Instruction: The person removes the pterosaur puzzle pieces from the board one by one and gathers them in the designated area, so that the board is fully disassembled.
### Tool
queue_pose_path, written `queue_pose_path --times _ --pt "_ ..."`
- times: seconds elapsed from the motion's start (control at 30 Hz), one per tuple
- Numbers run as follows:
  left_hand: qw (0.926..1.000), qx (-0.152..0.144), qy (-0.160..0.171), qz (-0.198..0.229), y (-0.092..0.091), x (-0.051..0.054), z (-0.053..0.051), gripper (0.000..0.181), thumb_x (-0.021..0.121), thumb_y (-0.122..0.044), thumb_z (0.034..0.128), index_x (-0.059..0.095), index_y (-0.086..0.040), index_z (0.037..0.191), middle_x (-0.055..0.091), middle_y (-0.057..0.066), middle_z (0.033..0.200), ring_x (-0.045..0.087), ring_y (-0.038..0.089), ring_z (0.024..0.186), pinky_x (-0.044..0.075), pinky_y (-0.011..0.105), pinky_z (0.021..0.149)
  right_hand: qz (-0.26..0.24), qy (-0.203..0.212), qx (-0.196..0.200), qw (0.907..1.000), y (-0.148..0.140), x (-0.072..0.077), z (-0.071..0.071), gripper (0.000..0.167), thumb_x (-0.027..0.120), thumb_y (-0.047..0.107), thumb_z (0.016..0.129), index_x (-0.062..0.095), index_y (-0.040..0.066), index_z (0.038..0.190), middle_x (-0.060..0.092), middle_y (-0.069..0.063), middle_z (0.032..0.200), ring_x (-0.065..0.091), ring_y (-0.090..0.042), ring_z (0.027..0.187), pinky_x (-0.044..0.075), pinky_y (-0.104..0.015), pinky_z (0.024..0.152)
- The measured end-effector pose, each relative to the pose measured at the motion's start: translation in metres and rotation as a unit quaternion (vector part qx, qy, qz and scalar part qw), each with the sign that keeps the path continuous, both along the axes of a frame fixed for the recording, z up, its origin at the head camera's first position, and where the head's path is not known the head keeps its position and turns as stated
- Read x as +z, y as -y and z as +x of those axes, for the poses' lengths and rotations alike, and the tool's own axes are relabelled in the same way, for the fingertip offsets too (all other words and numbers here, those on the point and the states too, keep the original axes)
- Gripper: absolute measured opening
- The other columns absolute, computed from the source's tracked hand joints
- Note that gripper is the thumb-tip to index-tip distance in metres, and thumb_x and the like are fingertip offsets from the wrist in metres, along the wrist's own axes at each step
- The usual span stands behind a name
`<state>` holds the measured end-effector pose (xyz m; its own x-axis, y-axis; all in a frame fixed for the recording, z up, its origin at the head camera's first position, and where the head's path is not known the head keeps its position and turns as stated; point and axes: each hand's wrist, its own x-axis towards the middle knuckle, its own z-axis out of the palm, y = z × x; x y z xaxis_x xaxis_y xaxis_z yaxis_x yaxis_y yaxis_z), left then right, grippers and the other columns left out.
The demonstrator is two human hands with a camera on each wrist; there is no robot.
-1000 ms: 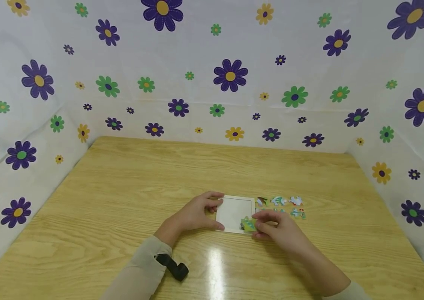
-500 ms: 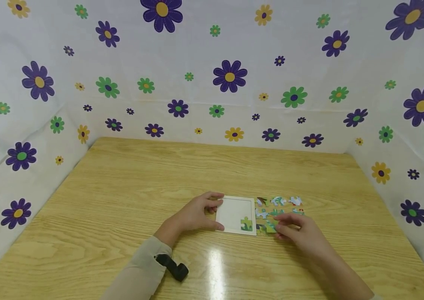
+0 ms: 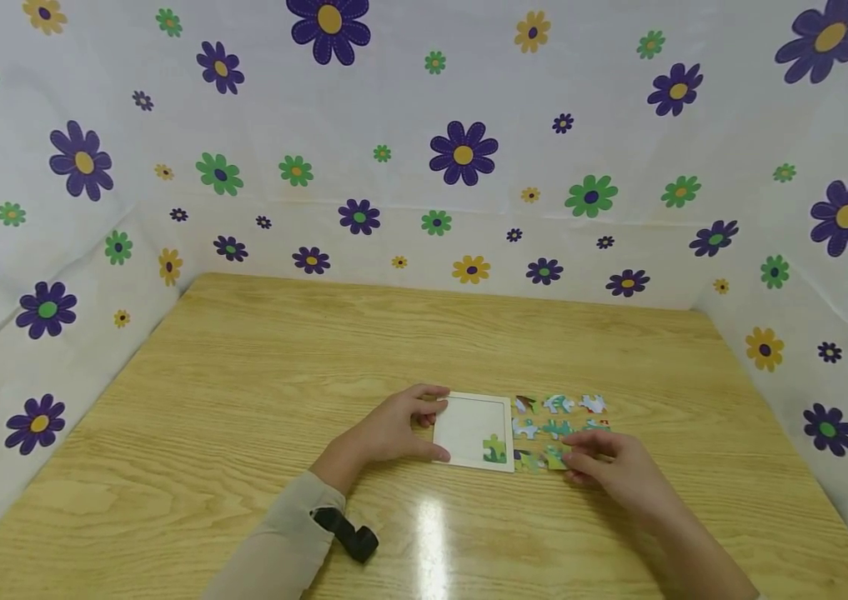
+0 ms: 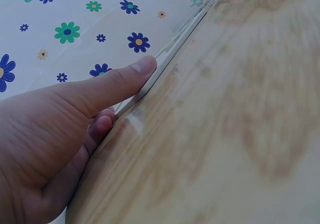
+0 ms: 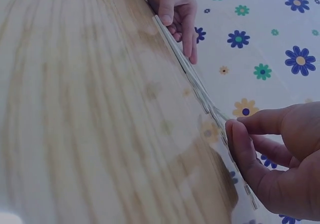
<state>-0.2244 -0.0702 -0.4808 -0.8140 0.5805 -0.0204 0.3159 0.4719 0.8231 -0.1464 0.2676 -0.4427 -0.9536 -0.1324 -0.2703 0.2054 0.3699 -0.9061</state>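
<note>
My left hand grips the white puzzle tray by its left side, thumb at the near corner and fingers at the far one. In the left wrist view the thumb lies on the rim of the tray. A green puzzle piece lies in the tray's near right corner. To the right of the tray, my right hand pinches another green puzzle piece between thumb and fingertips, low over the table. The fingers hide part of this piece. In the right wrist view my right hand shows with thumb and forefinger together.
Several loose puzzle pieces lie in rows on the wooden table, close to the tray's right edge. A flower-patterned cloth stands behind and at both sides. A black strap hangs from the left sleeve.
My right hand has moved right from the tray's near right corner to the loose pieces, carrying the green puzzle piece. Another piece now shows uncovered in that corner. The left hand stays put.
</note>
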Motion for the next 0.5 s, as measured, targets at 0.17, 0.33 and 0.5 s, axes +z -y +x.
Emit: queue_pose_path --times 0.17,0.33,0.5 --pt "1.0 -0.002 -0.001 0.001 0.0 0.0004 -0.0001 0.082 0.09 -0.035 0.0734 0.055 -0.01 0.144 0.044 -0.01 0.152 0.052 0.01 0.101 0.047 0.022 0.085 0.005 0.008 -0.004 0.9999 -0.0028 -0.0005 0.0004 0.036 0.068 0.009 0.095 0.059 -0.011 0.124 0.062 -0.013 0.108 0.068 -0.015 0.091 0.059 -0.028 0.08" --pt "1.0 0.002 0.005 0.002 -0.0002 0.0002 0.0003 0.083 0.09 -0.035 0.0729 0.055 -0.013 0.145 0.044 -0.012 0.151 0.052 0.01 0.102 0.047 0.023 0.085 0.015 0.015 -0.004 0.9998 -0.0051 -0.0017 0.0002 0.036 0.069 0.009 0.094 0.059 -0.011 0.123 0.061 -0.011 0.103 0.068 -0.015 0.089 0.059 -0.027 0.079" --pt "1.0 0.001 0.008 0.004 -0.0001 0.0004 0.0001 0.082 0.09 -0.034 0.073 0.055 -0.013 0.144 0.044 -0.012 0.151 0.052 0.01 0.102 0.047 0.023 0.086 0.027 0.01 -0.012 0.9995 -0.0048 -0.0024 0.0006 0.037 0.07 0.011 0.093 0.061 -0.01 0.122 0.063 -0.01 0.098 0.07 -0.016 0.084 0.059 -0.027 0.076"
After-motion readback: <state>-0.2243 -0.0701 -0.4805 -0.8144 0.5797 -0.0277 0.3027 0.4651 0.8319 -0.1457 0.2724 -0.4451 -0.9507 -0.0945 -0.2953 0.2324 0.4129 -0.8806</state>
